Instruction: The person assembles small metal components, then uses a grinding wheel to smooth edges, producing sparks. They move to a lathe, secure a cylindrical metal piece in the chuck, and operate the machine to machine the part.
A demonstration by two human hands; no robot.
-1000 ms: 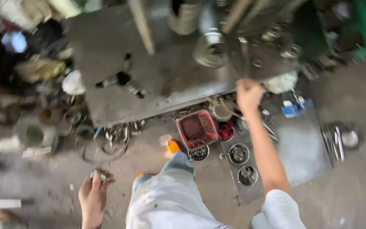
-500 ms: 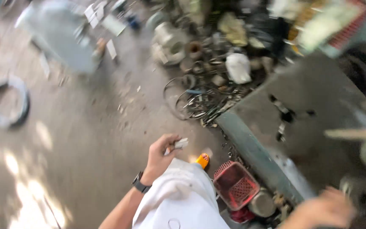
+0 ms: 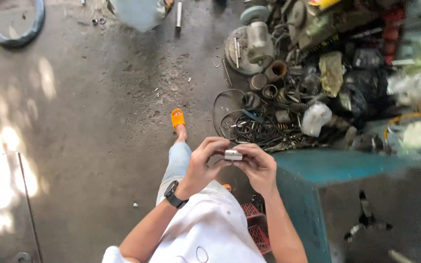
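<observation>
A small silver metal cylinder (image 3: 233, 155) is held between both of my hands in front of my body. My left hand (image 3: 205, 163), with a black watch on its wrist, grips the part's left end. The fingers of my right hand (image 3: 257, 165) close on its right end. I stand on a concrete floor; one foot in an orange sandal (image 3: 177, 118) shows past my left hand.
A blue-green metal workbench (image 3: 347, 195) stands just right of my hands. A heap of wire coils, rings and metal scrap (image 3: 264, 117) lies beyond it. A red basket (image 3: 257, 229) sits by the bench foot. A black tyre (image 3: 10, 29) lies far left.
My view has swung away from the workbench top toward the floor. My right hand left the bench and joined my left hand on the small metal part.
</observation>
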